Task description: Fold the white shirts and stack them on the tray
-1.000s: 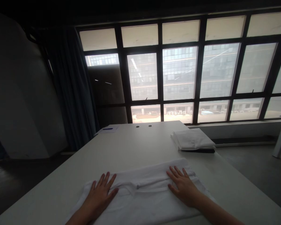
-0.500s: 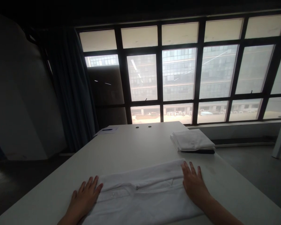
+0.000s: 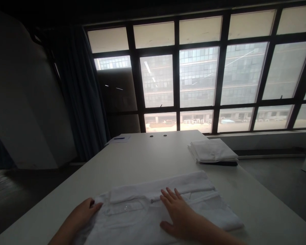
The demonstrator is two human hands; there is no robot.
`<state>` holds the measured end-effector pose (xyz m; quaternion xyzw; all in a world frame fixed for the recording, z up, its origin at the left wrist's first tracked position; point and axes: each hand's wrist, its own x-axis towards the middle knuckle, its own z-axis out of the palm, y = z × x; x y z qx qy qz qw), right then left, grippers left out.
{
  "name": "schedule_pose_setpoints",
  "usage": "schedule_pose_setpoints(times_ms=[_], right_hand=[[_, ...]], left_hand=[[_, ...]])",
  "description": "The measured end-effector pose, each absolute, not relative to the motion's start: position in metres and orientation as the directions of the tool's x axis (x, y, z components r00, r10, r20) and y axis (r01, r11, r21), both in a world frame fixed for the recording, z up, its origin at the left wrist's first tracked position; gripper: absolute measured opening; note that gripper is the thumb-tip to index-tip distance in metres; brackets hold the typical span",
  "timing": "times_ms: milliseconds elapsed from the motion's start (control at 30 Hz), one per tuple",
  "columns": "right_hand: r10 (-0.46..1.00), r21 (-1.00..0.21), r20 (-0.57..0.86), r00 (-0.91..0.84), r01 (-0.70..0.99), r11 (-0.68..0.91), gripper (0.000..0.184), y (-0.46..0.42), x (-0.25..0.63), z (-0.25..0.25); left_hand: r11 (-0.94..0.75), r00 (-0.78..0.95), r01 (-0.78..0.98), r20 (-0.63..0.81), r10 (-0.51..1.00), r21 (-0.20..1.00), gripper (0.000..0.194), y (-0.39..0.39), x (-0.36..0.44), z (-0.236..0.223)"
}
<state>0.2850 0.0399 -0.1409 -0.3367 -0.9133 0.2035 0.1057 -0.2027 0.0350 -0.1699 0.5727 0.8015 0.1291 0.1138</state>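
Note:
A white shirt (image 3: pixel 193 200) lies partly folded on the near part of a white table (image 3: pixel 148 160). My right hand (image 3: pixel 177 212) rests flat on the middle of the shirt, fingers spread and pointing away from me. My left hand (image 3: pixel 83 212) is at the shirt's left edge, with its fingers curled onto the cloth there.
A stack of folded white garments (image 3: pixel 211 151) sits on something dark at the table's far right. A sheet of paper with a blue pen (image 3: pixel 119 138) lies at the far left corner. Large windows and a dark curtain (image 3: pixel 79 95) stand beyond the table.
My right hand slid from the shirt's right end to its middle. My left hand went from lying flat beside the left edge to curling onto that edge. The shirt's right part now lies flatter.

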Motion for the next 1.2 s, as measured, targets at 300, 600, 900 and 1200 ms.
schedule_pose_setpoints(times_ms=[300,600,900,1200], right_hand=[[0.629,-0.484,0.146,-0.764,0.499,0.719,0.087,0.056,0.207,-0.146],[0.667,-0.567,0.223,-0.711,0.462,0.682,0.081,0.059,0.201,-0.172],[0.924,-0.997,0.066,-0.377,-0.07,0.042,0.064,0.109,0.206,-0.177],[0.994,-0.942,-0.036,-0.104,0.336,0.001,0.039,0.142,0.253,-0.164]], left_hand=[[0.307,-0.314,0.758,-0.091,0.945,0.576,0.068,0.019,-0.199,-0.158],[0.204,-0.216,0.007,-0.198,0.956,0.979,0.101,0.013,-0.127,-0.093],[0.08,0.153,-0.069,-0.069,0.986,0.994,0.081,0.043,0.011,-0.056],[-0.018,0.266,0.368,-0.087,0.96,0.93,0.066,0.063,0.108,-0.158]])
